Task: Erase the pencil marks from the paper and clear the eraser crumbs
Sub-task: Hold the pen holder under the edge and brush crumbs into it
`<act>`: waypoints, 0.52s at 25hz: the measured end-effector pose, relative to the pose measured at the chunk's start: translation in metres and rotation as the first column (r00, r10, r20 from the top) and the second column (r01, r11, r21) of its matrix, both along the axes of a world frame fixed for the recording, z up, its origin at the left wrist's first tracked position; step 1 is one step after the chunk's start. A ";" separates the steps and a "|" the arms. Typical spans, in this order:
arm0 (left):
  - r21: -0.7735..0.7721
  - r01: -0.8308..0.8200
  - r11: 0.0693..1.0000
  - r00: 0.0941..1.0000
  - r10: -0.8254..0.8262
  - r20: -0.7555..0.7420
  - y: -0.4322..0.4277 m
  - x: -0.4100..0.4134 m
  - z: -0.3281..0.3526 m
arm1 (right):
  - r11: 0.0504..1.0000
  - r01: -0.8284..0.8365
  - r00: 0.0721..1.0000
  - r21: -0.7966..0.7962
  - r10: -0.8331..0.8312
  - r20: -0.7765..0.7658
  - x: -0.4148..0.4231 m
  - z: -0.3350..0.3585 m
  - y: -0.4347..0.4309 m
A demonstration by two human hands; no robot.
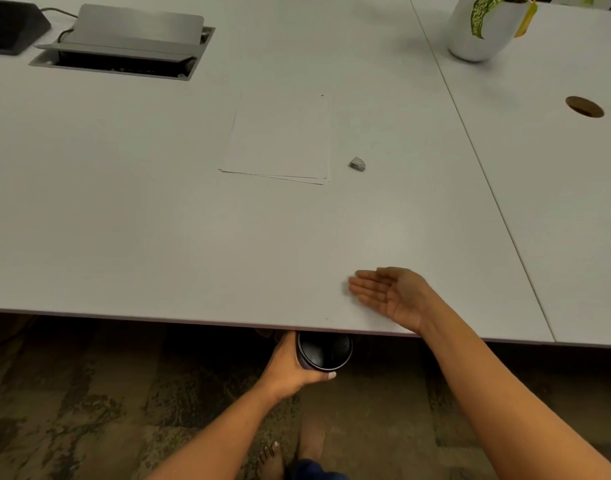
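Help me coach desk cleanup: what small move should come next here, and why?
Probably sweep the right hand leftward and toward the table edge, pushing the few dark specks off into the dark cup that the left hand holds just below. The right hand lies open on the table beside them.

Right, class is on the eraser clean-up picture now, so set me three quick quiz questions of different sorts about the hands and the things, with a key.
1. Fill in: the right hand lies on the table near its front edge with its fingers ____ (straight / in a fist).
2. Which hand grips the dark cup held just below the table's edge? A: left hand. B: right hand. C: neither.
3. True or false: the eraser lies on top of the paper stack.

Key: 1 straight. 2 A. 3 false; it lies on the table just right of the stack.
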State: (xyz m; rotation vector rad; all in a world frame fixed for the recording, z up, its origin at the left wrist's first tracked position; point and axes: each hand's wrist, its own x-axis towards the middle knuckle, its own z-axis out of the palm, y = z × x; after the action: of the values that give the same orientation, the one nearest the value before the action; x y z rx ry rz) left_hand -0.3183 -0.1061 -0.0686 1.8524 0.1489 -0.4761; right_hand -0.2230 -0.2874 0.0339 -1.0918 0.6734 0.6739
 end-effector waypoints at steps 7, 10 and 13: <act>0.009 0.023 1.000 1.000 -0.023 -0.014 -0.002 -0.001 0.001 | 0.993 -0.061 0.996 0.102 0.067 -0.060 -0.031 -0.012 0.021; 0.020 0.039 0.999 0.999 -0.039 -0.012 -0.002 0.000 0.003 | 0.973 -0.218 0.972 0.073 0.223 -0.068 -0.045 -0.012 0.037; 0.017 0.031 0.999 0.999 -0.031 -0.014 -0.002 0.000 0.003 | 0.955 -0.294 0.954 0.050 0.296 -0.040 -0.035 -0.005 0.033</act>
State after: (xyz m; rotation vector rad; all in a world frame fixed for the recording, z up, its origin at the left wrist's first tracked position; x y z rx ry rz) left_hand -0.3178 -0.1080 -0.0659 1.8710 0.1340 -0.5110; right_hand -0.2577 -0.2548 0.0291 -1.1503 0.5367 0.9690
